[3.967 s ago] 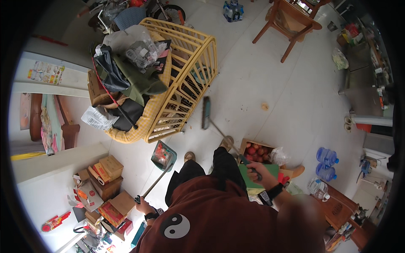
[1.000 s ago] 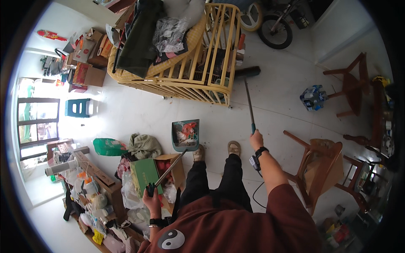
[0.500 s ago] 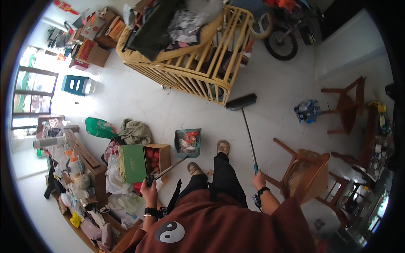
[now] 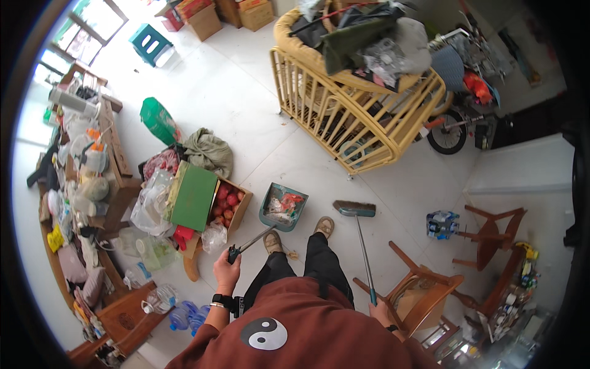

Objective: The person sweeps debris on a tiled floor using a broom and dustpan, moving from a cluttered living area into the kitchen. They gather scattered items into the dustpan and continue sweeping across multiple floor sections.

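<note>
My left hand (image 4: 227,272) is closed round the handle of a long-handled dustpan. The teal dustpan (image 4: 299,216) lies on the floor just ahead of my left foot, with red and whitish litter (image 4: 284,206) inside. In my right hand (image 4: 381,312) is the pole of a broom, gripped near its upper end. The broom head (image 4: 354,209), grey with dark bristles, rests on the floor right of the dustpan and apart from it. Both my feet stand between the two tools.
A yellow slatted crib (image 4: 369,132) piled with cloth and bags stands ahead. Beside the dustpan sit a box of red fruit (image 4: 228,203) and a green carton (image 4: 195,197). Wooden chairs (image 4: 424,289) and a pack of bottles (image 4: 442,225) are at right; a cluttered bench (image 4: 120,178) lines the left.
My view has turned toward the right. The broom head has come away from the crib's lower corner, back nearer my feet and the dustpan. Both hands keep their holds.
</note>
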`<state>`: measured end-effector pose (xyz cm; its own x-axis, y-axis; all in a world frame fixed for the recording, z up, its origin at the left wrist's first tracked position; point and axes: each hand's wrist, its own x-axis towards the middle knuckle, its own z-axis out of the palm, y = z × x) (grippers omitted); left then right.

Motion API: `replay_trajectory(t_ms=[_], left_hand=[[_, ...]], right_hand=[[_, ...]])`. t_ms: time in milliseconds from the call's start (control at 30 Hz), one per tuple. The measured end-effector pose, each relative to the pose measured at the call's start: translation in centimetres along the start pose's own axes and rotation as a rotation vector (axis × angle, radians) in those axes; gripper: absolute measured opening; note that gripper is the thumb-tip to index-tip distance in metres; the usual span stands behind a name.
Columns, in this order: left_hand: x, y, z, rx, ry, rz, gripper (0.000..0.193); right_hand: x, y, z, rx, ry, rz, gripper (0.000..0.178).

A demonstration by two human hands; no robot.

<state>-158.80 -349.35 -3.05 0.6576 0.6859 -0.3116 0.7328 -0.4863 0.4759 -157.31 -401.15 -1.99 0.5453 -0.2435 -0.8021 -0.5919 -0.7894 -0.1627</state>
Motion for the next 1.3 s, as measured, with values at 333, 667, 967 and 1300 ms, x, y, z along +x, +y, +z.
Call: replay_trajectory(t_ms=[333,667,967,1300], left_hand=[[-1.9,-8.6,-2.0,-0.072,0.025,-0.006,0.038],[-0.3,-10.0,-0.7,0.051,-0.004,0.079,0.038],[2.1,-8.5,-1.0,0.235,-0.134,0.007,0.018],[5.4,-2.8,-1.1,0.129,-0.174,-0.101,0.026]], right_hand=[[-1.3,-11.6,2.4,0.04,-0.118,-0.188,0.043],[11.7,-30.6,9.0,-0.09,-0.028,-0.662,0.052],[29.2,-52.7,14.5,-0.341,-0.037,-0.714,0.058],[37.8,-45.6,18.1,-0.437,-0.008,-0.686,0.059]])
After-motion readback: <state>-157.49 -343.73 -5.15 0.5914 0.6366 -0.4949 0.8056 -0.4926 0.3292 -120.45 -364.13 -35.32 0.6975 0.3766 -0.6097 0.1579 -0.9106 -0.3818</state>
